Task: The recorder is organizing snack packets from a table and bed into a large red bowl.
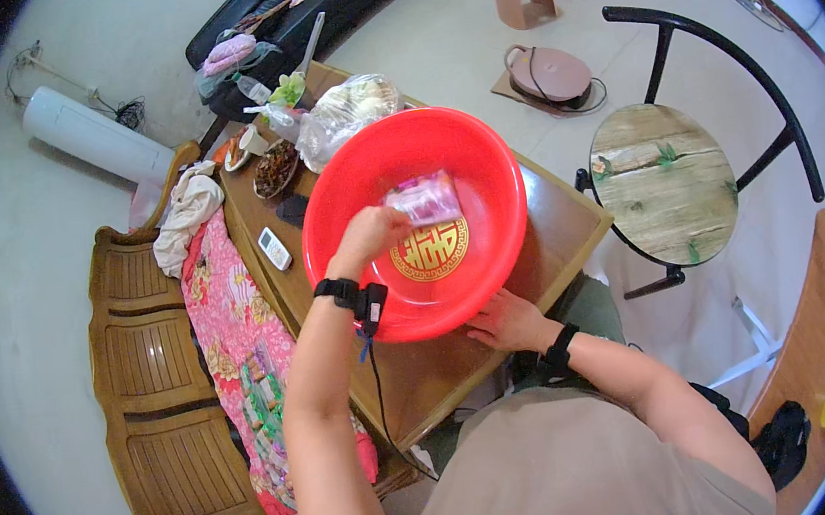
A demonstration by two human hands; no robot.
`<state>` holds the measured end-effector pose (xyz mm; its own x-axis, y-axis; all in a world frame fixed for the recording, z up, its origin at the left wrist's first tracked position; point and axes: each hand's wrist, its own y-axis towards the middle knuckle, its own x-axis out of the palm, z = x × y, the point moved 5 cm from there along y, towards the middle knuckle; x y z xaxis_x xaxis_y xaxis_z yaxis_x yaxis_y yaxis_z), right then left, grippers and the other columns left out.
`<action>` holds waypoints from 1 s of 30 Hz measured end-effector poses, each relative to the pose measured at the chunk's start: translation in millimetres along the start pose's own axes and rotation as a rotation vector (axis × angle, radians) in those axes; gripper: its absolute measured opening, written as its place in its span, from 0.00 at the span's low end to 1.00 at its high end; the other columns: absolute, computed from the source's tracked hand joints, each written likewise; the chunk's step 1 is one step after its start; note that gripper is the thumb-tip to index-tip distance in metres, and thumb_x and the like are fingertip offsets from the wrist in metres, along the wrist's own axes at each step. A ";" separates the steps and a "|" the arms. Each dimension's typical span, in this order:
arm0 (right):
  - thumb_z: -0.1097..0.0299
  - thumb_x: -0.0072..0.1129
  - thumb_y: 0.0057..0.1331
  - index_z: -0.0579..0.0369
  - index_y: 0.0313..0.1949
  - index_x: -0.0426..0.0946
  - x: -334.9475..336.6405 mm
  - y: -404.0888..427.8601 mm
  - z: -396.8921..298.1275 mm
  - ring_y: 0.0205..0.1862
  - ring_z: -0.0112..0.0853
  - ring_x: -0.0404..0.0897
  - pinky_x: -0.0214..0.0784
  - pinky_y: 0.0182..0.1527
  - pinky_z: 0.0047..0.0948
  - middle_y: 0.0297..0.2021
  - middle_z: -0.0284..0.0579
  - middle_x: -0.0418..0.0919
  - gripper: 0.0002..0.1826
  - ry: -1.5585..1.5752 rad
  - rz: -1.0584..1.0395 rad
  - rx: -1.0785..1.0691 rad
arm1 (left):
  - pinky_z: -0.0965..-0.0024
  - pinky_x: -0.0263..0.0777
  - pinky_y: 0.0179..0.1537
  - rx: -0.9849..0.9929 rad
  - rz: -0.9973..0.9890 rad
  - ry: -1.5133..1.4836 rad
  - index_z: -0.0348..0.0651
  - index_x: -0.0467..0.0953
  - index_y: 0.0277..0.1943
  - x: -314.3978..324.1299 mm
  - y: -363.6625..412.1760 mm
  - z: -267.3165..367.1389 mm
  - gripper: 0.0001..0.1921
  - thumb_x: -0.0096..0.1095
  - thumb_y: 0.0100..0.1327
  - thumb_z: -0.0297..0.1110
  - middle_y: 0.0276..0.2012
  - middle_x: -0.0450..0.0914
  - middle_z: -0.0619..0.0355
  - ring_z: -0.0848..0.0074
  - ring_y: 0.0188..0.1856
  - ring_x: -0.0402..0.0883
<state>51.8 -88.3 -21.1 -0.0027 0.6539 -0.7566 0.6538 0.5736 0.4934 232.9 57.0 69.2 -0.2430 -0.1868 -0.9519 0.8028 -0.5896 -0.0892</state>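
A large red plastic basin (343,167) with a gold emblem on its floor stands on a wooden table (389,396). Inside the basin, my left hand (372,235) pinches the left edge of a purple and white plastic packet (423,200), which is blurred. The packet is above the emblem and partly covers it. My right hand (511,321) is at the basin's near right rim, touching its outer side with the fingers close to the tabletop. Part of its fingers is hidden by the rim, so its grip cannot be told. Both wrists wear black straps.
Left of the basin are a white remote control (275,248), a dish of dark food (275,168) and a clear plastic bag (359,105). A wooden bench (158,352) bears a pink floral cloth (225,300) and several small packets (265,401). A round-seated chair (665,186) stands right.
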 end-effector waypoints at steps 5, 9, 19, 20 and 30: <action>0.58 0.49 0.60 0.52 0.45 0.73 -1.2 1.3 0.3 0.54 0.42 0.66 0.55 0.59 0.43 0.48 0.45 0.71 0.17 0.029 -0.068 0.054 | 0.63 0.72 0.35 -0.025 -0.312 0.033 0.46 0.81 0.34 37.0 11.0 -13.4 0.09 0.59 0.51 0.37 0.29 0.80 0.50 0.60 0.31 0.79; 0.57 0.48 0.60 0.51 0.47 0.72 3.8 0.1 0.3 0.55 0.42 0.66 0.54 0.60 0.43 0.49 0.45 0.71 0.18 -0.001 -0.106 0.060 | 0.64 0.72 0.35 -0.022 -0.405 0.021 0.46 0.81 0.34 52.5 18.0 -19.2 0.11 0.63 0.47 0.39 0.28 0.80 0.50 0.63 0.32 0.80; 0.56 0.48 0.60 0.51 0.49 0.71 -0.1 0.2 -1.0 0.56 0.40 0.65 0.54 0.60 0.43 0.49 0.43 0.71 0.20 0.034 -0.095 0.062 | 0.64 0.73 0.32 -0.155 -0.354 -0.042 0.46 0.80 0.36 42.1 31.1 -12.8 0.10 0.53 0.56 0.36 0.28 0.81 0.51 0.66 0.30 0.81; 0.56 0.48 0.60 0.50 0.49 0.71 -0.6 1.2 -1.8 0.56 0.40 0.65 0.54 0.60 0.43 0.50 0.43 0.71 0.20 0.037 -0.101 0.062 | 0.64 0.73 0.32 -0.162 -0.347 -0.042 0.46 0.80 0.36 42.8 29.7 -15.9 0.10 0.53 0.56 0.36 0.28 0.81 0.51 0.66 0.30 0.81; 0.58 0.50 0.59 0.50 0.46 0.73 -4.0 4.8 -4.2 0.55 0.40 0.66 0.55 0.60 0.44 0.49 0.44 0.71 0.17 -0.022 -0.085 0.051 | 0.61 0.71 0.44 -0.091 -0.220 0.016 0.47 0.78 0.44 1.9 -10.6 -0.3 0.13 0.55 0.57 0.39 0.37 0.80 0.49 0.59 0.41 0.78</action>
<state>51.8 -86.1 -13.9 -0.0437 0.5925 -0.8044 0.6893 0.6007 0.4050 224.1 63.2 68.2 -0.4090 -0.0485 -0.9113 0.7776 -0.5412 -0.3202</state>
